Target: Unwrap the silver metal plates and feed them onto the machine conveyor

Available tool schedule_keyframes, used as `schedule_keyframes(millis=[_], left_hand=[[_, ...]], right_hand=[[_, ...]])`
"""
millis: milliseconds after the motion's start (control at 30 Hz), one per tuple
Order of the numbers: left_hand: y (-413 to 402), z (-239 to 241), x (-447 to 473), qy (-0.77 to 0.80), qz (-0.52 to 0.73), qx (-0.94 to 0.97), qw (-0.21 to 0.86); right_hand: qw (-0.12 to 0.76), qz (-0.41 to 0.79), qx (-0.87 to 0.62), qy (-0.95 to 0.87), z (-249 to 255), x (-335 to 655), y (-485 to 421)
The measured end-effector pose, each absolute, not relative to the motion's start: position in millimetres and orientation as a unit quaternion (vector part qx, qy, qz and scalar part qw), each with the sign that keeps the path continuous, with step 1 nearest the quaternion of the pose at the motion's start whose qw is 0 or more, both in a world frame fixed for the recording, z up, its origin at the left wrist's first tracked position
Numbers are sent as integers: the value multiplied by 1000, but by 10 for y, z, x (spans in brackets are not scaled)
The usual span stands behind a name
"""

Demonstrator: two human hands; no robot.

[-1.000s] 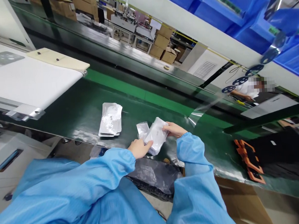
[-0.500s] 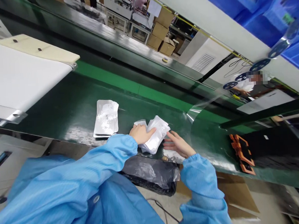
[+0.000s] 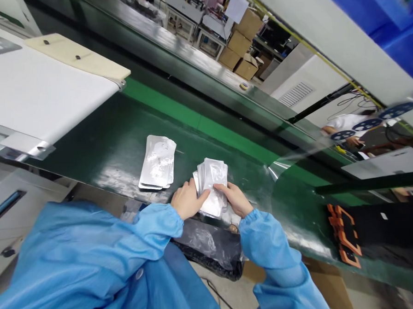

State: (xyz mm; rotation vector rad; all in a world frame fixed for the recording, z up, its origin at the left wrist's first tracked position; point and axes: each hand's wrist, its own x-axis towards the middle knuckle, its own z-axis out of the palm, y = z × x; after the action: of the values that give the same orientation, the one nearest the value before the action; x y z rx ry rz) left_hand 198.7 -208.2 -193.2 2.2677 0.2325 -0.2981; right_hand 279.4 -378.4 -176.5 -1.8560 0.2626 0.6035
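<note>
A loose stack of silver foil pouches (image 3: 215,175) stands between my two hands at the near edge of the green bench. My left hand (image 3: 188,199) grips the stack's left side, thumb lying across the top pouch. On the opposite side my right hand (image 3: 235,198) closes on the stack, its thumb also on the top and its fingers partly hidden. Another pile of silver pouches (image 3: 157,161) lies flat on the bench to the left, untouched.
A white conveyor belt (image 3: 51,93) ends at the left. Below the bench edge sits a black plastic-wrapped bundle (image 3: 211,246). Orange-framed black items (image 3: 345,235) stand at the right, and clear film (image 3: 279,169) hangs nearby. Beyond the bench, another person (image 3: 346,122) is partly visible.
My right hand has come in from beside the stack and now holds its right side. The stack has turned more upright between both hands. The view has shifted somewhat.
</note>
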Motion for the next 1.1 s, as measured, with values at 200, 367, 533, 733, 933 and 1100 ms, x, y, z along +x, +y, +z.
schedule_keyframes(millis=[200,367,533,733,933,1100], left_hand=[[-1962,-1953,1903,87,-128,885,439],[-1940,-1909,1888,89,1,914,396],[-1965,-1980,2025,117,76,873,468],[-1917,-2072,2198,176,97,794,573],[-2007,-1790,2110,176,169,783,573],[-1895,-1480,1896,44,63,620,781]], right_hand=[[498,224,-838,-9,-1814,2758,-3572],[401,131,-902,-93,-1728,2697,-3633],[442,124,-886,-61,-1624,2635,-3757],[563,115,-818,9,-1557,2582,-3855],[634,65,-770,8,-1424,2391,-3943],[676,24,-735,-35,-1276,2143,-3614]])
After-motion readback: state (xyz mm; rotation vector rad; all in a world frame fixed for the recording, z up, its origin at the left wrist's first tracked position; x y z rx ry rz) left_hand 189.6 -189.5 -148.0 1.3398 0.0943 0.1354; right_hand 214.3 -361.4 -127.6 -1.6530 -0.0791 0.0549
